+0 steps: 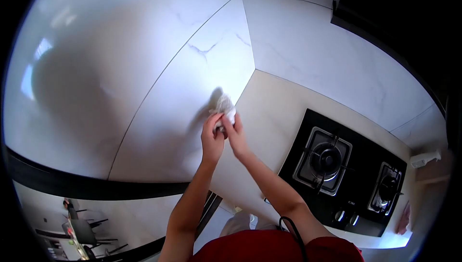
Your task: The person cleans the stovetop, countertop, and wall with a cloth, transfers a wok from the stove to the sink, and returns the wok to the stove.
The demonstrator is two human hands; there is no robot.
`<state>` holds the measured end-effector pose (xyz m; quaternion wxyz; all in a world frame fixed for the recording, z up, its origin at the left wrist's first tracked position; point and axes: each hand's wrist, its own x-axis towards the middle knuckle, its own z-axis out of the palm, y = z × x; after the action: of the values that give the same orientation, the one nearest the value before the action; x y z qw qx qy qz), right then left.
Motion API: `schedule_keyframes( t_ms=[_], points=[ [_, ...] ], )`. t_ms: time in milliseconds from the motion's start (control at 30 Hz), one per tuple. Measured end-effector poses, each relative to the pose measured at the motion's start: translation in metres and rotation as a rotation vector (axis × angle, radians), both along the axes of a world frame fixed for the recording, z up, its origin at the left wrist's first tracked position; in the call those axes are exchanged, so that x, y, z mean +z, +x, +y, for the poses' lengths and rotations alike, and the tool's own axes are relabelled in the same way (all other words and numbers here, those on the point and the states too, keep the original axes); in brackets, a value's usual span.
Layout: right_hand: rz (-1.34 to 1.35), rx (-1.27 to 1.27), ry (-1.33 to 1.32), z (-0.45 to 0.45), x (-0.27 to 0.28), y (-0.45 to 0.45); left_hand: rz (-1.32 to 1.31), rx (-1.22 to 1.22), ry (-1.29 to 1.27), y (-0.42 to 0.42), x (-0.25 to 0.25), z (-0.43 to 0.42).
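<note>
A crumpled white cloth or tissue (225, 103) is bunched between my two hands, in front of the marbled wall near the corner. My left hand (212, 132) has its fingers curled round the lower left of it. From the other side my right hand (235, 130) presses its fingers against the same piece. Both hands are close together over the left end of the pale countertop (269, 101). The bunched material hides some of the fingertips. Whether it touches the wall I cannot tell.
To the right, a black gas stove (356, 166) with two burners is set in the countertop. A dark hood (399, 26) hangs above it. A white object (425, 158) stands beyond the stove. Chairs (84, 230) show through the opening at lower left.
</note>
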<state>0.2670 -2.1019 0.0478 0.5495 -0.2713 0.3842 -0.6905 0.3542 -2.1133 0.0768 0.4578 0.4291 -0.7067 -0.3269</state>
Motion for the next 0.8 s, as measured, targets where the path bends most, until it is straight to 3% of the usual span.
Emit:
schedule_keyframes(
  t_ms=[67,133,200,233,267,300,367,400,500,600,667,733,800],
  points=[
    [0.122,-0.208,-0.188,-0.016,0.04,-0.019,-0.128,0.013,-0.19,-0.018,0.062,-0.007],
    [0.663,-0.478,-0.38,-0.032,0.09,-0.035,-0.371,0.15,-0.713,-0.031,0.13,-0.017],
    [0.974,-0.628,-0.529,-0.058,0.131,-0.03,-0.517,0.368,-1.099,-0.05,0.182,-0.026],
    [0.993,-0.514,-0.663,-0.063,0.158,-0.031,-0.655,0.377,-1.135,-0.053,0.199,-0.032],
    [1.005,-0.397,-0.801,-0.064,0.181,-0.03,-0.658,0.366,-1.143,-0.055,0.188,-0.058],
    [0.999,-0.412,-0.8,-0.068,0.189,-0.027,-0.493,0.268,-1.097,-0.056,0.164,-0.096],
    [0.992,-0.452,-0.761,-0.09,0.175,-0.029,-0.677,0.336,-1.006,-0.078,0.146,-0.102],
    [0.997,-0.476,-0.707,-0.105,0.156,-0.033,-0.784,0.224,-1.017,-0.085,0.132,-0.114],
    [1.019,-0.493,-0.478,-0.151,0.051,-0.048,-1.013,-0.1,-0.887,-0.11,0.06,-0.151],
    [1.044,-0.397,-0.226,-0.171,-0.064,-0.056,-0.984,-0.133,-0.61,-0.13,-0.042,-0.164],
    [1.072,-0.319,-0.092,-0.166,-0.103,-0.053,-0.945,-0.218,-0.452,-0.116,-0.098,-0.157],
    [1.151,-0.264,0.011,-0.156,-0.111,-0.047,-0.915,-0.222,-0.437,-0.101,-0.109,-0.141],
    [1.351,-0.235,0.112,-0.145,-0.086,-0.038,-0.957,-0.232,-0.367,-0.089,-0.096,-0.137]
  ],
)
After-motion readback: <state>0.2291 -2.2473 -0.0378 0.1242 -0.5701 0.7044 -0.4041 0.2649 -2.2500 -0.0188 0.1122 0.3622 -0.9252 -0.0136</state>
